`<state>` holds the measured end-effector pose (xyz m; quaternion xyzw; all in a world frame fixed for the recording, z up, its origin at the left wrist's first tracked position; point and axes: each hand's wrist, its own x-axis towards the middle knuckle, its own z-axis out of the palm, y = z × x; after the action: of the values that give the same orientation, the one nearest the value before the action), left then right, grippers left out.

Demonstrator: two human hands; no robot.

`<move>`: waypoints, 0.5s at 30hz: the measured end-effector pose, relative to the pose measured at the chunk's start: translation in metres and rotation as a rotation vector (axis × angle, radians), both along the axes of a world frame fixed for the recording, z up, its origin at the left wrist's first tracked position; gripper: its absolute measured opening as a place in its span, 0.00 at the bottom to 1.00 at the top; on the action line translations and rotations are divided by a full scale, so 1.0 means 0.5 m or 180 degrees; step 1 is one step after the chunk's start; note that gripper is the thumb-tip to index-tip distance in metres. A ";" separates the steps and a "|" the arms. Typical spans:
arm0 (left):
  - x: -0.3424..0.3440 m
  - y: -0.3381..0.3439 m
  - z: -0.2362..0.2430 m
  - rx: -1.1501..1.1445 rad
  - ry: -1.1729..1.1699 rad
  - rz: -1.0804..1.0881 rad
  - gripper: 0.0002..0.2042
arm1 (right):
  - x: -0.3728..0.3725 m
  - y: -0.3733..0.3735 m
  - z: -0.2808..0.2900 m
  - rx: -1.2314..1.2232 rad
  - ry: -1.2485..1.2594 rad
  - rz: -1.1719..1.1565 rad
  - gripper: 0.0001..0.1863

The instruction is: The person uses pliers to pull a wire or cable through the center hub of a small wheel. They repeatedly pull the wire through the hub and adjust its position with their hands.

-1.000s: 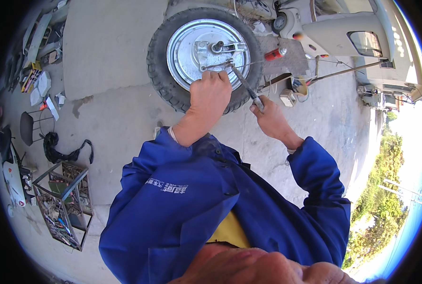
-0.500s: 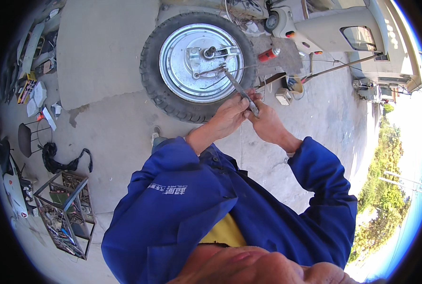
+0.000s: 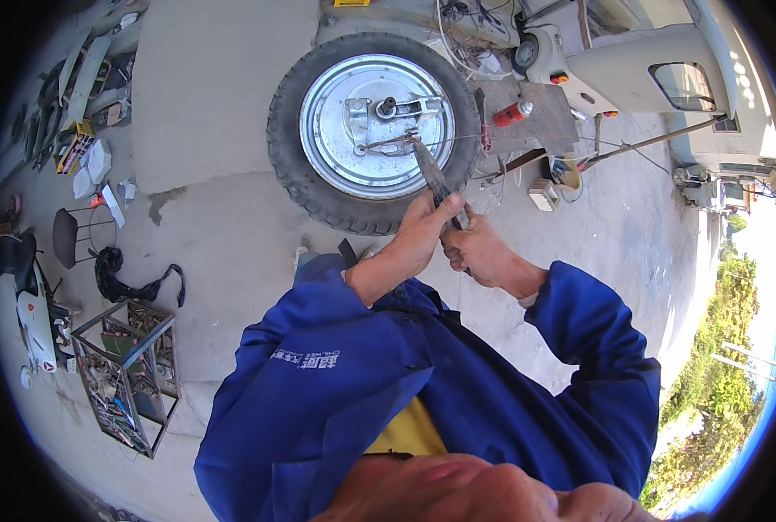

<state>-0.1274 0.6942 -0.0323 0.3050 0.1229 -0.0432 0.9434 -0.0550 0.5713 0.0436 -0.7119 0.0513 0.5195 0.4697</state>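
Both your left hand [image 3: 423, 233] and right hand [image 3: 479, 252] clench the long grey metal pliers [image 3: 436, 178]; keep their tips squarely on the thin wire [image 3: 388, 141] ahead.

We see both hands closed together on the handles of dark pliers [image 3: 437, 181], the left hand [image 3: 423, 230] touching the right hand [image 3: 477, 252]. The pliers' tip reaches a thin wire [image 3: 457, 139] at the silver hub of a black-tyred wheel [image 3: 372, 129] lying on the concrete ground [image 3: 214, 226]. A red spray can [image 3: 511, 113] lies just right of the wheel. Toward the ground's left edge stands a wire crate [image 3: 127, 374] of scrap.
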 end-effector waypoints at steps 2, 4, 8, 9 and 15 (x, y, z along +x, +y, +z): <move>0.006 -0.012 0.007 0.0227 0.0175 0.0210 0.20 | 0.008 -0.009 -0.014 0.0206 0.0420 -0.0119 0.20; 0.005 -0.006 0.029 0.0496 0.0489 0.0236 0.22 | 0.010 -0.013 -0.030 0.0554 0.0856 -0.0171 0.09; 0.001 0.019 0.071 0.1241 0.1119 -0.0196 0.24 | -0.011 -0.016 -0.046 0.1276 0.1538 -0.0316 0.12; 0.005 0.026 0.074 0.1485 0.1198 -0.0325 0.25 | -0.011 -0.015 -0.050 0.1414 0.1649 -0.0381 0.13; -0.007 0.022 0.047 0.0957 0.0527 -0.0027 0.27 | 0.009 -0.017 -0.056 0.1368 0.1592 -0.0301 0.11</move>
<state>-0.1309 0.7054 -0.0090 0.4385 0.2040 -0.0533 0.8736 -0.0508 0.5629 0.0157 -0.4438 0.0872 0.6547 0.6056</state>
